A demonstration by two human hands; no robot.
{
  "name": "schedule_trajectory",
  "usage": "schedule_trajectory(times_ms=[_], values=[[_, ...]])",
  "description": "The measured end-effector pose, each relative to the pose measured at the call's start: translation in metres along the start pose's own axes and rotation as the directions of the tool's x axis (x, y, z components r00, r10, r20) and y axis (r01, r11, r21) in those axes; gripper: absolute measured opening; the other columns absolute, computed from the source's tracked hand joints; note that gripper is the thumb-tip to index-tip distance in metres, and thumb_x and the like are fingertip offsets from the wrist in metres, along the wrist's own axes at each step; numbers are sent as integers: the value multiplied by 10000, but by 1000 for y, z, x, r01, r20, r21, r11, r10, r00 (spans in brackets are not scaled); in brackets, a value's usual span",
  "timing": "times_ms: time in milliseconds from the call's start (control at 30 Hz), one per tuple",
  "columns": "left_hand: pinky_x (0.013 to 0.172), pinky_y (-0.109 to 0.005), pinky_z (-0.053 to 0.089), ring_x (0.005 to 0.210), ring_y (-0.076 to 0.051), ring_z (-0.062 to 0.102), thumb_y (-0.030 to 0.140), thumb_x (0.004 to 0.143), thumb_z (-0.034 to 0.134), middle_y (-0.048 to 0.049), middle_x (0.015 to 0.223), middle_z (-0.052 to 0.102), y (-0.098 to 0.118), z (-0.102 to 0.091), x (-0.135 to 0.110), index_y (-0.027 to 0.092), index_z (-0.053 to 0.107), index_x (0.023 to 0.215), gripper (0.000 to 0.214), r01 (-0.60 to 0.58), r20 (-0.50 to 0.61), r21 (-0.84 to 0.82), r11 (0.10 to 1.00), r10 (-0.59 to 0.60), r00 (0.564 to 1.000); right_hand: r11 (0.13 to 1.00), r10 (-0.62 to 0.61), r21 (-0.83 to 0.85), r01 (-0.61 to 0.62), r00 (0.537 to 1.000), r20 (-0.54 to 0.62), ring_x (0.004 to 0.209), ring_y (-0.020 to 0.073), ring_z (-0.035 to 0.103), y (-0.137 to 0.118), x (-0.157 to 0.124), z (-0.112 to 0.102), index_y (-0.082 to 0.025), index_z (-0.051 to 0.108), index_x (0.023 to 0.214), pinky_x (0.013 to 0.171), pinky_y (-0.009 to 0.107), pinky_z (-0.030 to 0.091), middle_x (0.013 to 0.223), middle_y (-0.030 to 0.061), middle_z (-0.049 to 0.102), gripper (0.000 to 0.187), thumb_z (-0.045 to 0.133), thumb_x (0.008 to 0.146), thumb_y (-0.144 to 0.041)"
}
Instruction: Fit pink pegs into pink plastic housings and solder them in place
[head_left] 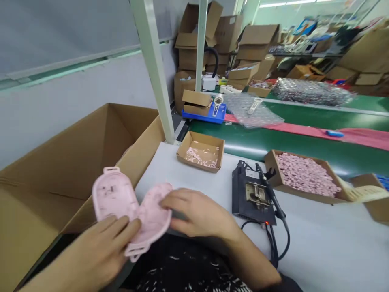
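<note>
Two joined halves of a pink plastic case lie spread apart, inner faces up, above the near left edge of the table. Fingers of my left hand curl over the lower middle of the case, gripping it near where the halves meet. At the other half, my right hand has its thumb and fingers closed around the right edge. Small details inside the left half are too blurred to make out. The thumb of my left hand is hidden.
A large open carton stands at left. On the white table are a shallow box of small pink pieces, a black electric screwdriver unit with cables, and a box of pink parts. A white post rises near the carton.
</note>
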State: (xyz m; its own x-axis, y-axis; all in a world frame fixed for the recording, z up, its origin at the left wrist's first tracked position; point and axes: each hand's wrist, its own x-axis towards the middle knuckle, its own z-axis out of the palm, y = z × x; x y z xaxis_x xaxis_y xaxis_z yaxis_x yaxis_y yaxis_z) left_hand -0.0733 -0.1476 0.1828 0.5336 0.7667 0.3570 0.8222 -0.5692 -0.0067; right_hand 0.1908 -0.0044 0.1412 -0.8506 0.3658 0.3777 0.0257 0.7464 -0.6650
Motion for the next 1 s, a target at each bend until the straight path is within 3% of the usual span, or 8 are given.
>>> schedule_trajectory(times_ms=[100, 233, 400, 500, 633, 733, 833, 1000], values=[[869, -385, 507, 1028, -242, 628, 146, 896, 520, -64, 1195, 706, 24, 30, 11, 270, 719, 978, 249, -125, 82, 74, 989, 119, 989, 986, 152, -49, -157, 984, -96, 1123, 197, 648, 15, -67, 22, -243, 646, 1216, 991, 356, 565, 1215, 61, 685, 238, 535, 1005, -240], [1039, -547, 439, 1169, -286, 587, 68, 909, 511, -35, 1173, 716, 31, 100, 19, 294, 709, 1056, 335, 84, 26, -15, 996, -84, 996, 907, 318, -159, -391, 881, -350, 1150, 238, 639, 42, -138, 51, -218, 634, 1184, 975, 419, 585, 1238, 123, 648, 300, 504, 936, -109], [948, -409, 565, 1143, -239, 617, -12, 861, 475, -76, 1131, 709, 10, 187, 36, 219, 710, 1080, 395, 13, 41, -279, 960, -2, 999, 799, 465, -257, -543, 830, -308, 1205, 255, 615, 55, -155, 55, -194, 646, 1169, 1033, 447, 569, 1285, 122, 640, 351, 515, 879, -46], [1021, -451, 545, 1179, -257, 622, 213, 916, 610, -87, 1203, 700, -7, 203, 41, 236, 694, 1172, 270, -89, 51, -381, 920, 117, 992, 734, 506, -388, -558, 829, -237, 1322, 267, 550, 45, -145, 37, -224, 651, 1221, 1068, 465, 550, 1432, 91, 586, 497, 478, 831, 32], [1128, -561, 441, 1262, -321, 590, 786, 884, 460, -100, 1298, 678, -36, 200, 39, 281, 639, 1315, 688, -124, 6, -514, 849, 148, 989, 674, 524, -496, -548, 828, -203, 1217, 250, 621, 24, -108, -12, -249, 639, 1285, 978, 425, 580, 1435, 83, 593, 421, 497, 928, -77], [1154, -541, 397, 1257, -290, 584, 654, 996, 333, -94, 1297, 670, -57, 209, 51, 272, 636, 1308, 578, -17, -89, -578, 816, -42, 995, 512, 618, -638, -575, 763, -191, 1060, 218, 666, 41, -56, -59, -184, 673, 1200, 903, 355, 549, 1171, 103, 704, 299, 439, 1014, -168], [1108, -514, 428, 1229, -278, 573, 431, 1036, 387, -121, 1269, 659, -71, 227, 75, 206, 618, 1285, 408, 132, -124, -602, 788, -255, 959, 416, 704, -717, -560, 697, -136, 955, 224, 680, 97, -3, -91, -130, 705, 1062, 851, 343, 504, 1016, 129, 724, 253, 462, 991, -124], [1017, -445, 511, 1156, -244, 611, 374, 1039, 398, -102, 1215, 674, -78, 242, 93, 198, 602, 1256, 346, 297, -79, -670, 680, -463, 883, 343, 809, -814, -470, 588, 1, 1026, 233, 674, 178, 38, -96, -124, 708, 960, 975, 424, 489, 994, 92, 728, 151, 648, 952, -262]])
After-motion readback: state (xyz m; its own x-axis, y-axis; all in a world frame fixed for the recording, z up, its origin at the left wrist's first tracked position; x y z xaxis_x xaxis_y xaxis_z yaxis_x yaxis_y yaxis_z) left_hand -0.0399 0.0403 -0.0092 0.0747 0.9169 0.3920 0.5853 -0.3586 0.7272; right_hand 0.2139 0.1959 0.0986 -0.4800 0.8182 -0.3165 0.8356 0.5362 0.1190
